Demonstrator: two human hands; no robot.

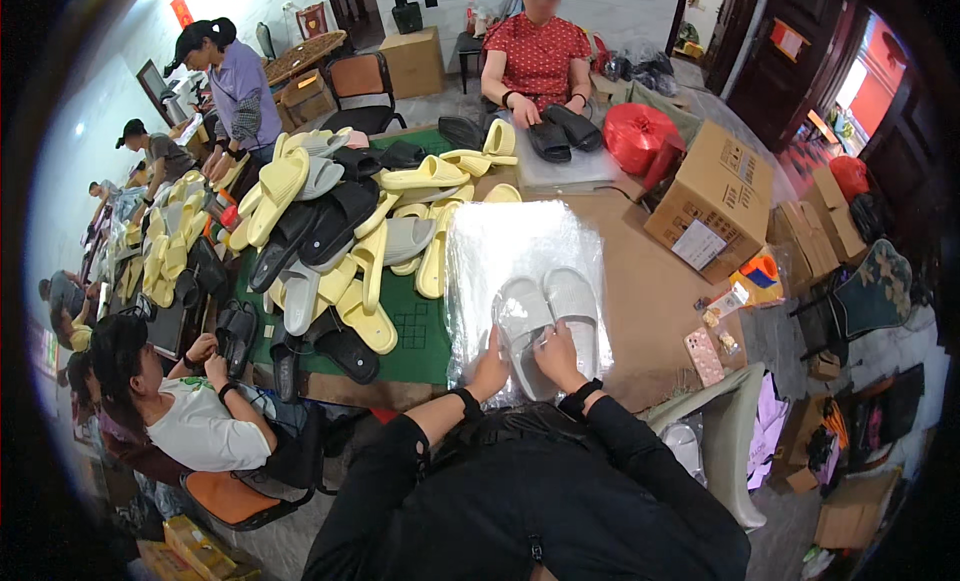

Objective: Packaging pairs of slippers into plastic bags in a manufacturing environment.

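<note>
While both forearms (438, 415) angle inward, hands (490, 369) flank a grey slipper (522, 309).

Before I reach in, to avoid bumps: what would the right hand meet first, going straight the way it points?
Likely the pair's left grey slipper, which the right hand seems to touch, though depth is unclear.

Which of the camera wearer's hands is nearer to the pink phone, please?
The right: the right hand is left of the pink phone; the left hand is farther left.
</note>
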